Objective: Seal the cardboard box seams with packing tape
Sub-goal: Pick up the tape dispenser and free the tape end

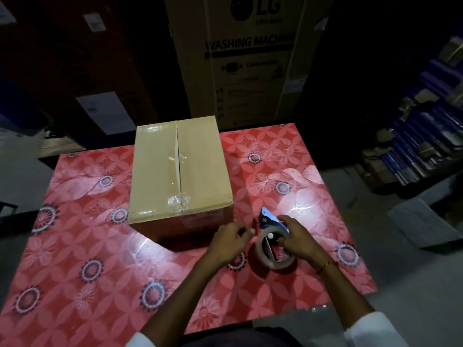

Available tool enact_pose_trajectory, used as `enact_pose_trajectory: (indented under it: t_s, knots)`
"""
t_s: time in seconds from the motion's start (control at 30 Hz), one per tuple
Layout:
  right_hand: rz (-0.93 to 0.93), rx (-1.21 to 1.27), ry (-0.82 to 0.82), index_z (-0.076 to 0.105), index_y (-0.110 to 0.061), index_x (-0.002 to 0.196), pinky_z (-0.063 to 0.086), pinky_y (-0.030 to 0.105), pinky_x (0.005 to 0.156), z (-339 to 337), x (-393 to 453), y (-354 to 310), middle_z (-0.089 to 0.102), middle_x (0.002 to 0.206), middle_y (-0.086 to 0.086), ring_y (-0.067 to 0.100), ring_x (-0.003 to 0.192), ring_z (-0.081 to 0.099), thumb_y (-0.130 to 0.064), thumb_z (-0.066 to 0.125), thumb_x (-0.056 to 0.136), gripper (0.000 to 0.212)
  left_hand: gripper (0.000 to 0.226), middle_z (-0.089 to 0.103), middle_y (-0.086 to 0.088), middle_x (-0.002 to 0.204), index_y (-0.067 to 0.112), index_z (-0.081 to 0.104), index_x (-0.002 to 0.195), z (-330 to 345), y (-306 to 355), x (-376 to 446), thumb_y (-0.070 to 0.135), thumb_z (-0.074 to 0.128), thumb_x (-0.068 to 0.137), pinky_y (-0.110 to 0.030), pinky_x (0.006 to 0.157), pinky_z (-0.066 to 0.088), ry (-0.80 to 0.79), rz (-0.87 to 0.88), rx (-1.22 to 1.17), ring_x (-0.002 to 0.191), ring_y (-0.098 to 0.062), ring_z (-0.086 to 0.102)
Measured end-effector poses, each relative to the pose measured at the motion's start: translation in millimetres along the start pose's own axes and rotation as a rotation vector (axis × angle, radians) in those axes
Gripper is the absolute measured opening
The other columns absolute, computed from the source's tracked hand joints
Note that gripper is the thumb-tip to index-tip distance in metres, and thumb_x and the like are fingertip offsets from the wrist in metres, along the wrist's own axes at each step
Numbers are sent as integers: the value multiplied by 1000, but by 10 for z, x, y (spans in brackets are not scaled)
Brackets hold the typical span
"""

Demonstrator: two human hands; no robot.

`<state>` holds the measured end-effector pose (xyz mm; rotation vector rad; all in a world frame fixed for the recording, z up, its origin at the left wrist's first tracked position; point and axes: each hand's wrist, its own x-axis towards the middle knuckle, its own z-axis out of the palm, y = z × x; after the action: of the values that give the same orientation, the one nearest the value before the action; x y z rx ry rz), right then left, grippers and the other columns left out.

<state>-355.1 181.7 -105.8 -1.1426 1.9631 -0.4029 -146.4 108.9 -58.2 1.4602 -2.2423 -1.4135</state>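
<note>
A closed brown cardboard box (179, 171) stands on the red flowered table (75, 259), its flaps meeting in a centre seam with clear tape along it, crumpled at the near end. To the right of the box's near corner lies a tape dispenser (273, 244) with a blue metal frame and a roll of clear tape. My right hand (298, 240) grips the dispenser from the right. My left hand (230, 240) is just left of its front end, fingers pinched together; whether they hold the tape end is too blurred to tell.
A tall washing machine carton (245, 58) stands behind the table. Dark cartons (75, 71) fill the back left. Stacked blue packages (431, 126) crowd the right side. A grey sheet (423, 221) lies on the floor at right.
</note>
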Motion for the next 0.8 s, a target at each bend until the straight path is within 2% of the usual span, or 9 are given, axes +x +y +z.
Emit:
enact_pose_trajectory:
  t_s: [0.1, 0.2, 0.33, 0.47, 0.53, 0.63, 0.7, 0.73, 0.8]
  knots:
    - [-16, -9, 43, 55, -9, 141, 45, 34, 94, 66, 71, 71, 60, 134, 13, 32, 121, 59, -19, 76, 87, 59, 29, 72, -19, 89, 2, 67, 93, 65, 10, -21, 28, 59, 100, -34, 68, 50, -67, -166, -244, 73, -27, 64]
    - [-38, 0, 113, 67, -11, 124, 41, 31, 78, 97, 122, 103, 64, 116, 8, 27, 104, 62, -21, 75, 90, 36, 19, 61, -10, 80, 4, 63, 99, 108, 59, -50, 21, 56, 103, -26, 56, 46, -127, -287, -474, 62, -21, 58]
    - [-96, 79, 113, 74, -10, 104, 51, 39, 78, -4, 131, 110, 73, 102, 11, 28, 92, 67, -25, 77, 90, 21, 27, 65, -19, 90, -1, 63, 105, -17, 198, -76, 24, 54, 104, -21, 61, 53, -201, -220, -555, 70, -24, 63]
    - [-181, 448, 43, 77, -12, 97, 58, 27, 74, -222, 29, -23, 79, 94, 16, 22, 88, 73, -17, 78, 90, 9, 39, 69, -20, 93, 0, 62, 119, -408, 382, -123, 34, 53, 103, -31, 68, 57, -380, -84, -639, 79, -32, 70]
    - [-246, 559, 10, 79, -16, 98, 59, 25, 75, -358, -35, -164, 80, 96, 13, 17, 88, 74, -16, 75, 92, 7, 39, 67, -23, 91, 2, 63, 117, -595, 453, -114, 36, 56, 99, -30, 65, 56, -331, -53, -692, 76, -31, 70]
    - [-314, 642, -39, 81, -26, 102, 54, 15, 66, -556, -118, -439, 82, 96, -1, 6, 86, 75, -11, 70, 95, 19, 30, 63, -28, 89, 1, 61, 111, -794, 501, -49, 28, 53, 103, -24, 56, 54, -39, -11, -702, 64, -24, 66]
    - [-364, 687, -61, 80, -25, 106, 53, 13, 63, -644, -154, -626, 81, 97, -5, 3, 86, 75, -7, 68, 96, 24, 18, 63, -24, 96, 8, 62, 111, -881, 504, -28, 22, 53, 104, -22, 55, 54, 154, 45, -692, 63, -19, 66]
    - [-386, 709, -67, 80, -24, 108, 53, 13, 64, -668, -163, -717, 81, 98, -5, 4, 86, 75, -7, 69, 96, 24, 17, 64, -20, 104, 13, 61, 117, -914, 497, -32, 21, 54, 103, -23, 61, 57, 199, 73, -696, 68, -18, 70]
    - [-427, 734, -81, 77, -20, 115, 54, 15, 66, -680, -155, -889, 81, 104, -2, 8, 92, 76, -15, 70, 94, 22, 35, 61, -8, 127, 30, 52, 135, -968, 469, -57, 30, 59, 101, -30, 80, 60, 159, 100, -688, 94, -21, 76]
